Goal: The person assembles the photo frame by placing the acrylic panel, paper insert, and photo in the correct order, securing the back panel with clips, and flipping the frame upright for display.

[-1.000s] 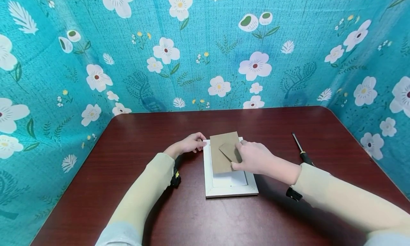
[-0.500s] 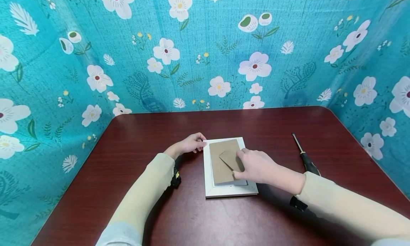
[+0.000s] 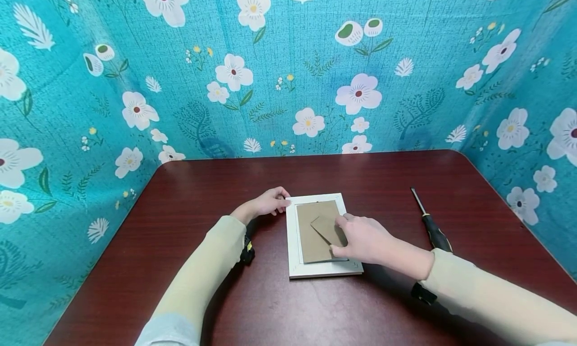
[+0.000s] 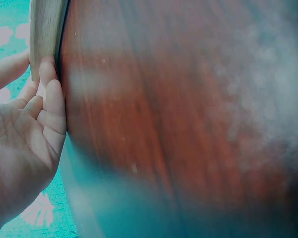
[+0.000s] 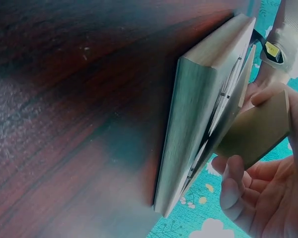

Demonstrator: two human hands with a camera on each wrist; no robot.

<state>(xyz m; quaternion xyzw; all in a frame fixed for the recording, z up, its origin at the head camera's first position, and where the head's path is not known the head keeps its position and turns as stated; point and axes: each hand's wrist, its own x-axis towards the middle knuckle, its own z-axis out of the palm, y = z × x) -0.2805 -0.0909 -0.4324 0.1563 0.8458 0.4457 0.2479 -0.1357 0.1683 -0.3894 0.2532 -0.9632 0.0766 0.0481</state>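
Observation:
A white picture frame (image 3: 294,251) lies face down on the dark red table. Over its opening sits a brown backing board (image 3: 311,248) with a fold-out stand (image 3: 325,227) raised from it. My right hand (image 3: 367,240) pinches this stand between thumb and fingers. In the right wrist view the stand (image 5: 258,130) juts out from the board (image 5: 238,96), which sits tilted, with a gap to the frame (image 5: 191,124) along one side. My left hand (image 3: 269,202) grips the frame's far left corner; thumb and fingers sit on either side of the frame's edge (image 4: 43,32) in the left wrist view.
A screwdriver (image 3: 430,223) with a black handle lies on the table (image 3: 216,186) to the right, just beyond the right sleeve. A teal floral cloth (image 3: 279,70) hangs behind the table and at both sides.
My right hand has brought the backing board towards me and down, from overhanging the far edge to lying over the frame's opening. The left hand has stayed at its corner.

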